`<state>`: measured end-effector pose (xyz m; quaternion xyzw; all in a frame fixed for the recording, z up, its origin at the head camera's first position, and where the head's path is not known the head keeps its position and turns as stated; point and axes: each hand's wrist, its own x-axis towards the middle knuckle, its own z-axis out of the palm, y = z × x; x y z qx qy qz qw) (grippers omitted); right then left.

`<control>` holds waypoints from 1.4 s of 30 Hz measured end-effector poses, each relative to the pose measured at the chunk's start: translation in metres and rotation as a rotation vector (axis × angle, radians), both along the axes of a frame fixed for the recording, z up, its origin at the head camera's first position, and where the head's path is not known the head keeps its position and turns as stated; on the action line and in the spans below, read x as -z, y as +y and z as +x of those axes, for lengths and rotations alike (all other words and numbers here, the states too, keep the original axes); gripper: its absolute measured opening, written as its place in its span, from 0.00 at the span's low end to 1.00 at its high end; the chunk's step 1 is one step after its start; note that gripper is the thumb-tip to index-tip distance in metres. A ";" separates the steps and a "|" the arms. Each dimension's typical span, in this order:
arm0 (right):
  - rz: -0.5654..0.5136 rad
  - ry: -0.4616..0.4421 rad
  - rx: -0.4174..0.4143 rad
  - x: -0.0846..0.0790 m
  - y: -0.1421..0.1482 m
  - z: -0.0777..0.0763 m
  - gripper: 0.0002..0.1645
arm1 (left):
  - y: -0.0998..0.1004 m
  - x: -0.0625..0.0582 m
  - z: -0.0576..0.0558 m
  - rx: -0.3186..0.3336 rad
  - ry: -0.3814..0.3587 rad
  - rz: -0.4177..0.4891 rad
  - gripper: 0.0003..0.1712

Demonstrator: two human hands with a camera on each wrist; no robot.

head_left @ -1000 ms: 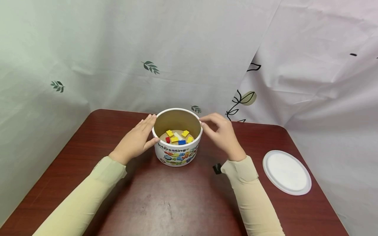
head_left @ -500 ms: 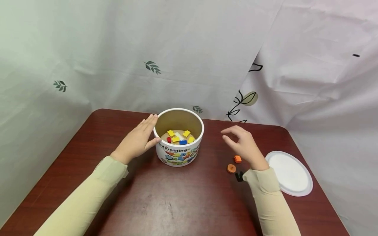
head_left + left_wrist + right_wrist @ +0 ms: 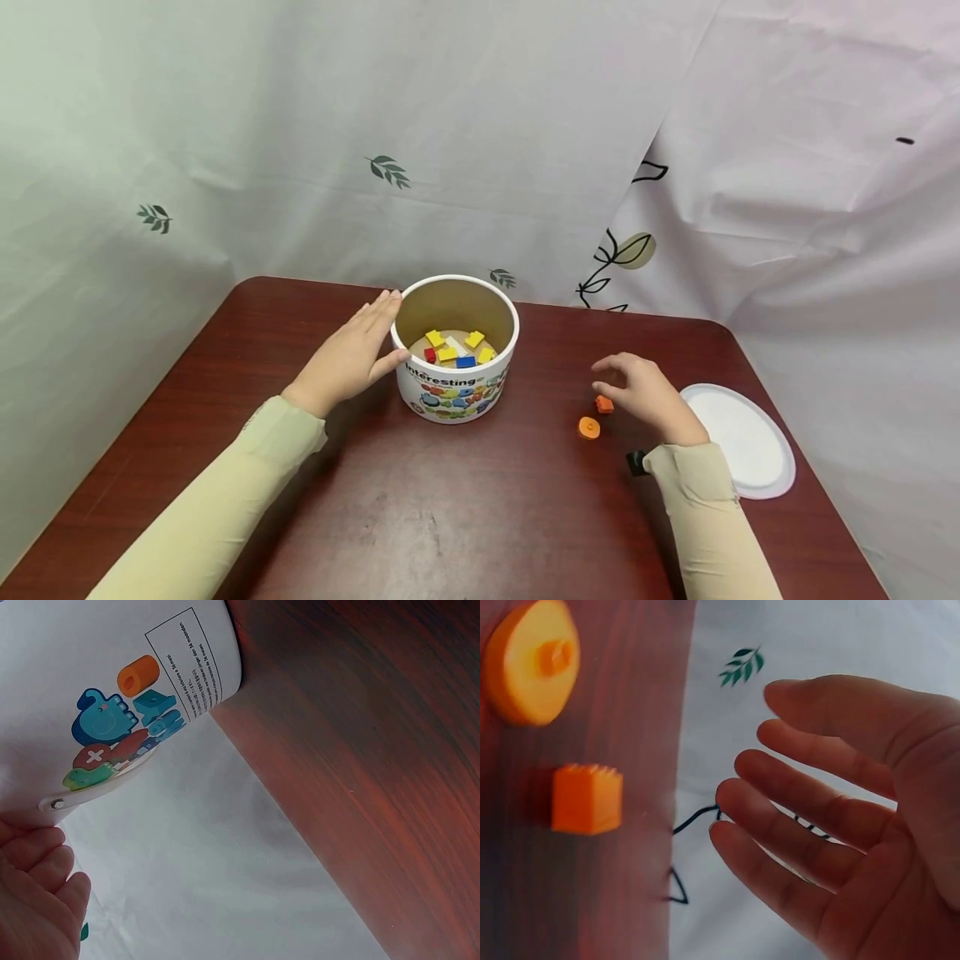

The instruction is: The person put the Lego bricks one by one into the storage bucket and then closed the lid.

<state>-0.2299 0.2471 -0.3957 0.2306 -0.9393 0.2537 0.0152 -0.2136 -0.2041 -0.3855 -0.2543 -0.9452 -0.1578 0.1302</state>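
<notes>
A round white bucket (image 3: 453,398) printed with "Interesting" and colourful shapes stands on the table. Inside lie several building blocks, among them a blue block (image 3: 466,362) and a white block (image 3: 455,346). My left hand (image 3: 341,367) rests against the bucket's left side with straight fingers at the rim; the left wrist view shows its fingertips by the bucket's handle end. My right hand (image 3: 641,392), fingers spread and holding nothing, hovers over the right part of the table. Close by it lie an orange studded block (image 3: 587,799) and a round orange block (image 3: 532,664) with one stud.
A round white lid (image 3: 750,442) lies at the table's right side, partly behind the right wrist. A white curtain (image 3: 480,133) with leaf prints hangs behind the table (image 3: 450,508).
My right hand has left the bucket's right rim and moved right and towards me, uncovering the two orange blocks. The left hand has kept its place on the bucket.
</notes>
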 end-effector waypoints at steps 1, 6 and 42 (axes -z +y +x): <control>0.007 -0.008 0.002 0.002 0.002 0.000 0.15 | 0.000 0.000 0.000 0.001 0.001 0.000 0.49; 0.022 -0.111 0.018 0.010 0.009 -0.002 0.16 | 0.000 0.000 -0.001 0.001 0.001 -0.003 0.49; 0.050 -0.183 0.086 0.028 0.012 -0.003 0.09 | 0.000 0.002 -0.001 -0.004 0.000 -0.007 0.50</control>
